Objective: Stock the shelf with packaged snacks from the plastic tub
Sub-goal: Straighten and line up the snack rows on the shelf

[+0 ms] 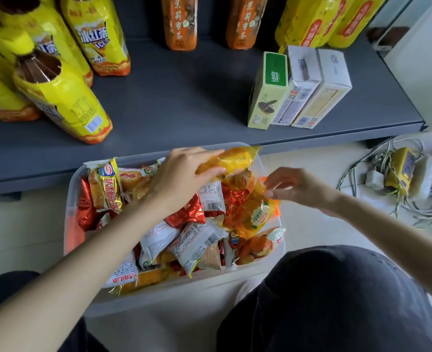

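Observation:
A clear plastic tub [72, 189] on the floor holds several wrapped snacks in red, white, gold and orange. My left hand [181, 179] grips a yellow-orange snack packet [232, 160] above the tub's far edge, just below the front lip of the dark grey shelf [184, 97]. My right hand [298, 186] pinches the top corner of a second orange-yellow packet [253, 212] that lies tilted at the tub's right side.
On the shelf stand yellow and orange drink bottles [65, 97] at left and back, and three upright boxes [296, 90] at right. A tangle of cables with a yellow device [400, 171] lies on the floor to the right. My dark-trousered knees frame the tub.

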